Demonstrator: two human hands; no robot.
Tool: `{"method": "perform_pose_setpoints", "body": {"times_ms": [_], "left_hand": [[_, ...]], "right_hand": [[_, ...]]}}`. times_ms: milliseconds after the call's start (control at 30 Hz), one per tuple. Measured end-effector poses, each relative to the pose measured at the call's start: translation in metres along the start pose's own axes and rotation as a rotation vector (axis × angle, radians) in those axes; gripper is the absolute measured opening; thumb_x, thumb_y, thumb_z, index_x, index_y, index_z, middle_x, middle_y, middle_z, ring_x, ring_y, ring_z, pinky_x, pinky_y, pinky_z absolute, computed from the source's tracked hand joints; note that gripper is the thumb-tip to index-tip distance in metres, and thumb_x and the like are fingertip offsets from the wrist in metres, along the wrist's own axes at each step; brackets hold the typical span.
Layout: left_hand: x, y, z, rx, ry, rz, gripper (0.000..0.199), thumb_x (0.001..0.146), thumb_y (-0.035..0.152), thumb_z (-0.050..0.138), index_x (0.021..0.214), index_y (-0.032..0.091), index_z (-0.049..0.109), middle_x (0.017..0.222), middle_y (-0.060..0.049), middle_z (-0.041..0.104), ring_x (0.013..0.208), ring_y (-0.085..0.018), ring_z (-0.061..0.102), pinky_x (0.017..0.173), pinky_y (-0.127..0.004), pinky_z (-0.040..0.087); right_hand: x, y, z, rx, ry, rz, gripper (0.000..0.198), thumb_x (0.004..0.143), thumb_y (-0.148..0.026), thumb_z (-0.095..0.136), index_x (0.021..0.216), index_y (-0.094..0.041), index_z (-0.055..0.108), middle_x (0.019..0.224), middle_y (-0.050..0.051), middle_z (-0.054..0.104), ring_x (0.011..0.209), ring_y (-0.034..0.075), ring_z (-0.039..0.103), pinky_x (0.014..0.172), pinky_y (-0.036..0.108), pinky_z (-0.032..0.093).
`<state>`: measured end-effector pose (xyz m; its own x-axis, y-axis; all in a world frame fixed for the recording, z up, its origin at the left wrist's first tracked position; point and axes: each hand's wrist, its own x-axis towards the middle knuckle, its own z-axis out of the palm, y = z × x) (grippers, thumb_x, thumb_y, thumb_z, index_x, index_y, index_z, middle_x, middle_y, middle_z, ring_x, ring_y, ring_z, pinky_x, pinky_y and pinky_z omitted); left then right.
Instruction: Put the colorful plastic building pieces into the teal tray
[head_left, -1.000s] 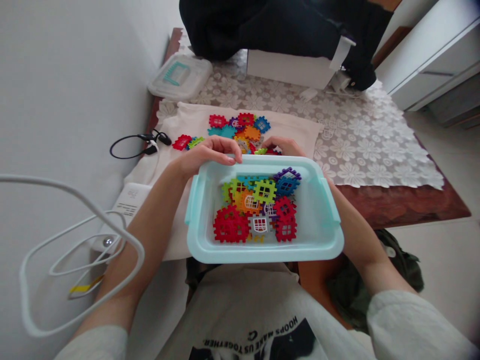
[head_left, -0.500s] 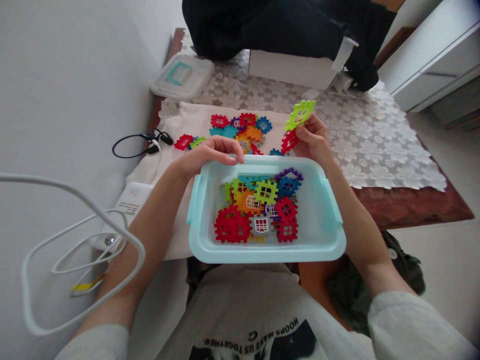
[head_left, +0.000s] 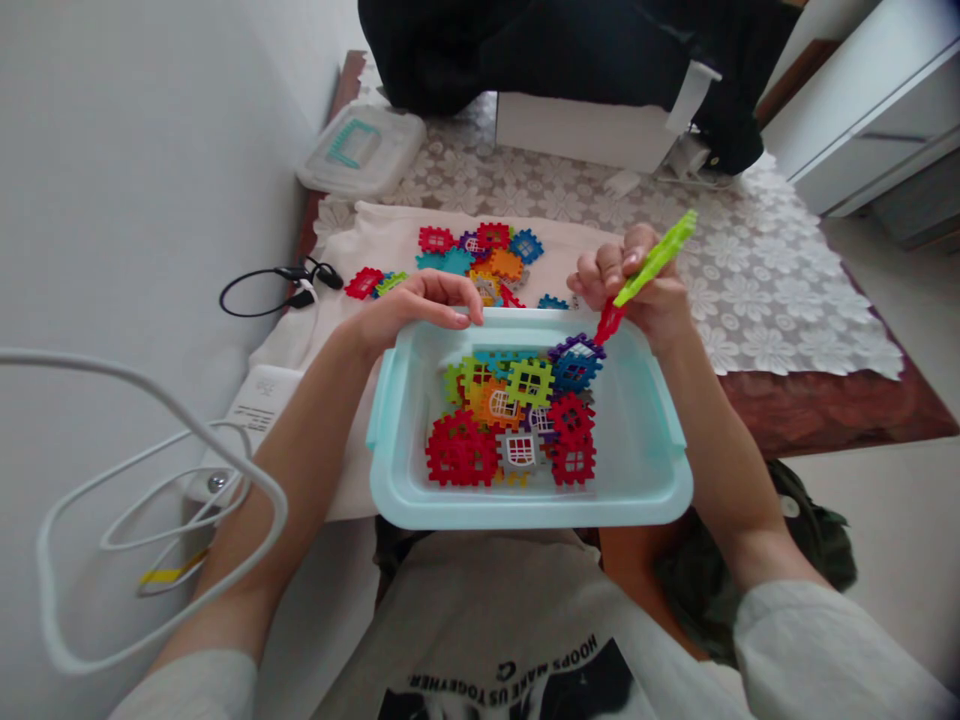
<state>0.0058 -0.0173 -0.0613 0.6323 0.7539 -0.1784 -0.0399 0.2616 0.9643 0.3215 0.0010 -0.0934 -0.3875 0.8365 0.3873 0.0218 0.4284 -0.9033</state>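
Note:
My right hand (head_left: 663,308) pinches a lime-green interlocking block (head_left: 660,258) and a red interlocking block (head_left: 610,322), which look joined. They are above the right back part of a pale turquoise plastic bin (head_left: 645,490). The green block is seen nearly edge-on. My left hand (head_left: 431,298) is closed on the bin's back rim, its fingertips curled over the edge. Inside the bin lies a pile of toothed blocks, among them a grey block with a white window (head_left: 519,450), red blocks (head_left: 461,450) and a blue block (head_left: 577,368).
Behind the bin, more coloured blocks (head_left: 504,264) lie on a pale cloth (head_left: 375,230). A clear lid (head_left: 364,150) rests at the back left. Black earphones (head_left: 251,290) and a looped white cable (head_left: 161,380) are at the left. A white box (head_left: 577,130) stands at the back.
My right hand has turned over and come nearer the bin, tilting the joined blocks so the red one points down towards it. My left hand stays on the rim.

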Motion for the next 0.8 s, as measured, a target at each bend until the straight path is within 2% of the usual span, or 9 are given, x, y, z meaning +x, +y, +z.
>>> {"method": "perform_pose_setpoints", "body": {"times_ms": [100, 167, 300, 333, 400, 500, 567, 667, 800], "left_hand": [[0.002, -0.002, -0.002, -0.011, -0.011, -0.001, 0.018, 0.063, 0.022, 0.093, 0.074, 0.017, 0.080, 0.069, -0.001, 0.074, 0.057, -0.011, 0.062, 0.051, -0.020, 0.045], [0.002, -0.002, -0.002, -0.024, -0.021, 0.000, 0.020, 0.062, 0.022, 0.095, 0.075, 0.016, 0.081, 0.070, -0.001, 0.074, 0.057, -0.010, 0.062, 0.050, -0.017, 0.045], [0.001, -0.001, -0.002, -0.033, -0.025, 0.004, 0.020, 0.062, 0.020, 0.095, 0.074, 0.015, 0.080, 0.069, 0.000, 0.074, 0.056, -0.009, 0.063, 0.050, -0.016, 0.045], [0.001, -0.001, -0.001, -0.031, -0.025, 0.005, 0.020, 0.062, 0.021, 0.095, 0.075, 0.015, 0.080, 0.069, 0.000, 0.074, 0.056, -0.009, 0.063, 0.051, -0.016, 0.046], [0.001, -0.002, -0.001, -0.024, -0.024, 0.007, 0.020, 0.063, 0.022, 0.095, 0.075, 0.015, 0.080, 0.070, 0.000, 0.074, 0.057, -0.010, 0.063, 0.051, -0.017, 0.046], [0.001, -0.002, -0.002, -0.010, -0.020, 0.018, 0.022, 0.063, 0.022, 0.095, 0.075, 0.014, 0.079, 0.070, -0.001, 0.074, 0.058, -0.011, 0.062, 0.053, -0.019, 0.046], [0.001, -0.002, -0.002, -0.002, -0.019, 0.024, 0.023, 0.062, 0.022, 0.095, 0.075, 0.013, 0.078, 0.070, -0.001, 0.073, 0.058, -0.011, 0.062, 0.055, -0.019, 0.046], [0.001, -0.001, -0.002, -0.010, -0.021, 0.024, 0.022, 0.062, 0.021, 0.095, 0.075, 0.012, 0.079, 0.070, -0.001, 0.073, 0.058, -0.010, 0.062, 0.054, -0.019, 0.045], [0.001, -0.002, -0.002, -0.026, -0.028, 0.012, 0.020, 0.062, 0.020, 0.094, 0.075, 0.013, 0.079, 0.071, -0.002, 0.073, 0.058, -0.010, 0.062, 0.052, -0.019, 0.044]], "right_hand": [[-0.004, -0.007, 0.006, 0.061, -0.126, -0.003, 0.067, 0.084, -0.095, 0.059, 0.090, -0.032, 0.080, 0.094, 0.011, 0.078, 0.103, 0.036, 0.072, 0.095, 0.064, 0.058], [-0.003, -0.012, 0.011, 0.103, -0.154, 0.025, 0.071, 0.087, -0.096, 0.054, 0.083, -0.031, 0.081, 0.100, 0.011, 0.080, 0.108, 0.037, 0.074, 0.098, 0.063, 0.059], [0.006, -0.008, 0.016, 0.130, 0.047, 0.146, 0.078, 0.091, -0.098, 0.043, 0.089, -0.031, 0.082, 0.106, 0.008, 0.082, 0.108, 0.032, 0.076, 0.103, 0.054, 0.062], [0.008, -0.003, 0.015, 0.086, 0.076, 0.168, 0.077, 0.092, -0.097, 0.043, 0.095, -0.031, 0.083, 0.110, 0.008, 0.082, 0.110, 0.031, 0.076, 0.104, 0.052, 0.061], [0.011, 0.013, 0.011, -0.101, 0.048, 0.184, 0.070, 0.094, -0.091, 0.051, 0.112, -0.032, 0.083, 0.124, 0.008, 0.081, 0.119, 0.032, 0.074, 0.111, 0.052, 0.058], [0.008, 0.042, 0.006, -0.520, -0.091, 0.164, 0.066, 0.092, -0.076, 0.069, 0.142, -0.032, 0.074, 0.155, 0.010, 0.067, 0.144, 0.039, 0.059, 0.125, 0.061, 0.044], [0.005, 0.060, 0.007, -0.731, -0.194, 0.153, 0.069, 0.094, -0.066, 0.071, 0.154, -0.032, 0.065, 0.165, 0.011, 0.058, 0.154, 0.044, 0.048, 0.127, 0.067, 0.037], [0.003, 0.075, 0.012, -0.833, -0.300, 0.118, 0.059, 0.100, -0.052, 0.065, 0.155, -0.031, 0.064, 0.161, 0.012, 0.061, 0.151, 0.042, 0.051, 0.123, 0.065, 0.040], [0.008, 0.080, 0.013, -0.853, -0.250, 0.097, 0.037, 0.098, -0.049, 0.068, 0.127, -0.029, 0.078, 0.136, 0.013, 0.074, 0.129, 0.039, 0.064, 0.111, 0.058, 0.049]]}}
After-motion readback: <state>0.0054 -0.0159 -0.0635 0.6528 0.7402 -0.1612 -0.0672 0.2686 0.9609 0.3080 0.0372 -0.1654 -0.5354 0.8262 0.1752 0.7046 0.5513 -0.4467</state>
